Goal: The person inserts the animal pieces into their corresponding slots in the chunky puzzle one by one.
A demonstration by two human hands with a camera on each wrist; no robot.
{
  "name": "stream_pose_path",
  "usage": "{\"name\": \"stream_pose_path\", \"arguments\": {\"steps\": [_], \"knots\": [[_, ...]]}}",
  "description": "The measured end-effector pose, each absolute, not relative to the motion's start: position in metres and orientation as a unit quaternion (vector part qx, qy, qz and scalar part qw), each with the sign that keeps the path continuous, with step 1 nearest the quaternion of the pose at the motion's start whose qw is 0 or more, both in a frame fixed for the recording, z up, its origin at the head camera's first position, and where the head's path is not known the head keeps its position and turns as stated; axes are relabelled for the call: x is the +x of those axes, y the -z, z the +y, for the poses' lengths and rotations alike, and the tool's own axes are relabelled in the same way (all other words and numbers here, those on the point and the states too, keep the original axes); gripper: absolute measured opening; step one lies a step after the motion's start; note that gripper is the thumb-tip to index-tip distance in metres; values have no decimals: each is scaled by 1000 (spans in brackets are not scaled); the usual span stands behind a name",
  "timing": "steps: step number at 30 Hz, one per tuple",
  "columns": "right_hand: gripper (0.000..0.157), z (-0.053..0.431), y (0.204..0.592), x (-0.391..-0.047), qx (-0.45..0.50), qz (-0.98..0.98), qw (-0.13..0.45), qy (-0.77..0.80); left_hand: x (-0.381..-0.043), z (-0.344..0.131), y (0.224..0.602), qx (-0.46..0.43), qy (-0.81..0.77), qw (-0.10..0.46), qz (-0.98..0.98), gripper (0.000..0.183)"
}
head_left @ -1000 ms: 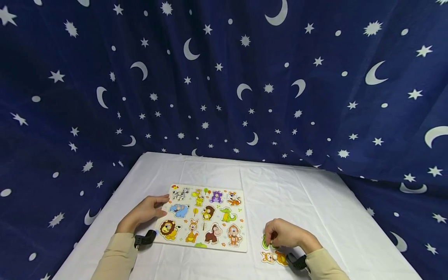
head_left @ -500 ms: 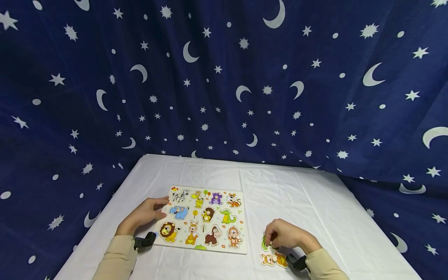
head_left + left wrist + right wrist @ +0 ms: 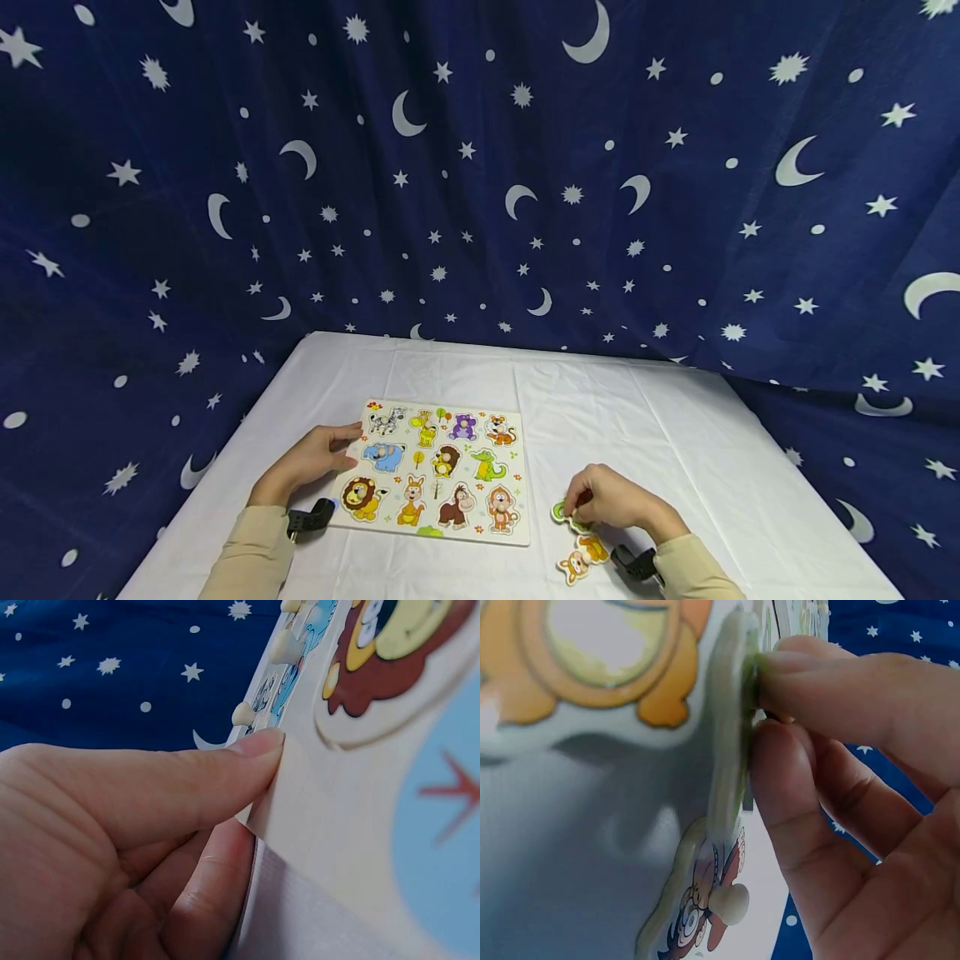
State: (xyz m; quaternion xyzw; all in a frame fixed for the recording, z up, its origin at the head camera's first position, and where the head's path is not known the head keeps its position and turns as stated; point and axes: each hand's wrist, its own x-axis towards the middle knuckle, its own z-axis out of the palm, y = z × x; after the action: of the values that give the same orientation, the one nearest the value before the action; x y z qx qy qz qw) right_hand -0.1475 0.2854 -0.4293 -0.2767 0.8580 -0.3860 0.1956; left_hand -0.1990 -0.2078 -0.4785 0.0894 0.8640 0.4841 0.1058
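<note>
A wooden peg puzzle board [image 3: 513, 467] with animal figures lies left of the table's middle. My left hand [image 3: 318, 454] touches its left edge. In the left wrist view, the thumb [image 3: 255, 746] overlaps the board's corner, with another finger [image 3: 217, 885] beside the edge. At the right, my right hand [image 3: 611, 497] pinches a green crocodile puzzle piece [image 3: 558, 511] with thumb and fingertips. That piece [image 3: 727, 735] stands edge-on in the right wrist view; the fingers hide part of it. A kangaroo puzzle piece [image 3: 576, 567] lies just below, toward the front, tilted.
A white cloth [image 3: 600, 400] covers the table, and a dark blue curtain [image 3: 480, 208] with moons and stars hangs behind it. The right wrist view also has a reddish-brown figure with a round knob [image 3: 729, 904] low in the frame. Each wrist wears a black camera [image 3: 311, 517].
My right hand has shifted slightly left and away from me with the crocodile piece. The kangaroo piece has turned, its head swinging toward the front. My left hand stays at the board.
</note>
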Motion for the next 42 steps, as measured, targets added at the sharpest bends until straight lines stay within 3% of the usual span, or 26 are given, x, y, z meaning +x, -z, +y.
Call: {"name": "stream_pose_path", "arguments": {"steps": [7,20,42], "knots": [[7,284,430,-148,-269,860,188,392,-199,-208,478,95,-492,101,860,57],[3,273,431,-148,-263,865,157,398,-198,-208,478,94,-487,101,862,57],[11,248,443,-154,-244,893,81,370,-197,-208,479,101,-487,98,862,56]]}}
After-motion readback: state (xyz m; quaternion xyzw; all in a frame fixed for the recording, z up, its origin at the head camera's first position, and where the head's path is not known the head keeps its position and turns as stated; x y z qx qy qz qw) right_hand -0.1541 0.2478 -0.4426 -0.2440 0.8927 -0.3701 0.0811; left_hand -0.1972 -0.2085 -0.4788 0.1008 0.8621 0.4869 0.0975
